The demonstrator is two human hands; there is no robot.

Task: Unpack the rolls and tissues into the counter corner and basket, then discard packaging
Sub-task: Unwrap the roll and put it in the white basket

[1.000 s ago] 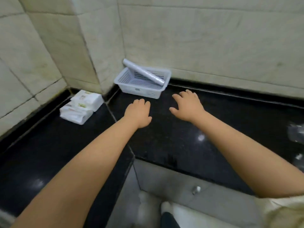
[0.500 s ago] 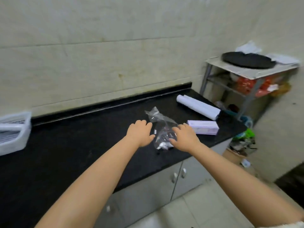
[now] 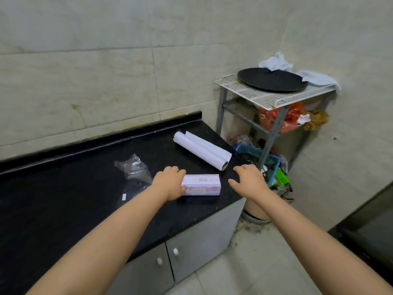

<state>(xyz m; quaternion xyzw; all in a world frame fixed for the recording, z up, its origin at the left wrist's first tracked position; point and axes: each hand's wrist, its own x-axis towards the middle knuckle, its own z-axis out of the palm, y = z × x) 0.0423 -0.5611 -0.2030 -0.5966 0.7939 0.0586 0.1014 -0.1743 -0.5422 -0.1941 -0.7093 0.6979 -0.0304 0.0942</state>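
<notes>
A long pale purple box [image 3: 202, 185] lies on the black counter [image 3: 63, 199] near its right end. My left hand [image 3: 170, 182] rests on the box's left end, fingers curled over it. My right hand [image 3: 247, 178] hovers just right of the box with fingers spread, holding nothing. A white roll [image 3: 202, 153] lies behind the box, apart from both hands. Crumpled clear plastic packaging [image 3: 134, 169] sits on the counter left of my left hand. The basket is out of view.
The counter ends just right of the box. Beyond it stands a metal rack [image 3: 268, 96] with a black round pan [image 3: 272, 79] and cloths on top, clutter and a blue crate [image 3: 253, 151] beneath. Grey cabinet doors [image 3: 191, 248] sit under the counter.
The view swung right from the basket corner to the counter's right end. Both hands moved from over the plastic packaging to the purple box; my left hand now touches it.
</notes>
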